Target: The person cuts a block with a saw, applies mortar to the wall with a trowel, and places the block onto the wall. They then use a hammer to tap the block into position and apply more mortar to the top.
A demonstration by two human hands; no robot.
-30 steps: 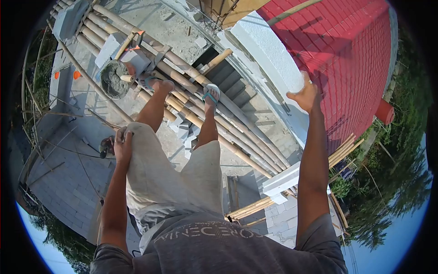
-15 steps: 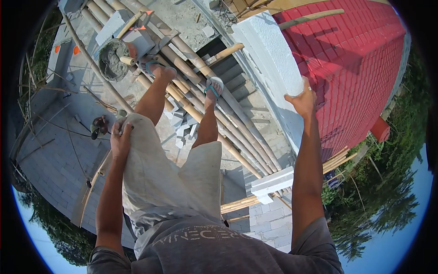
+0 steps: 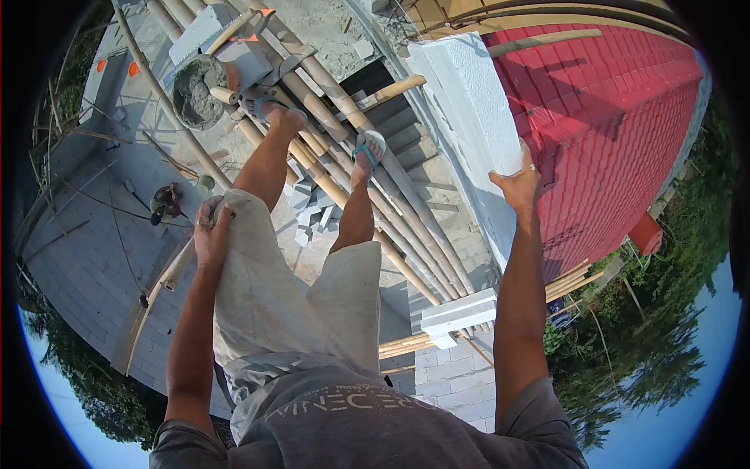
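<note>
My right hand (image 3: 519, 186) rests at the near end of a long white block (image 3: 476, 102) on top of the wall, thumb on one side and fingers on the other. On my left thigh, over the pale shorts (image 3: 266, 273), lies my left hand (image 3: 212, 230); its fingers are bent against the cloth and touching it. My sandalled feet stand on bamboo poles (image 3: 344, 117). Beside my left foot is a round bucket of grey mortar (image 3: 200, 92), with light blocks (image 3: 201, 31) next to it.
A red tiled roof (image 3: 601, 117) slopes beyond the wall. Far below at left, a person (image 3: 165, 205) is on the lower level. Broken block pieces (image 3: 312, 211) lie under the poles. A bamboo pole (image 3: 391, 92) sticks out near the dark stair opening.
The view has shifted slightly, so the scene sits a little differently. My right hand stays on the white block and my left hand stays on my thigh.
</note>
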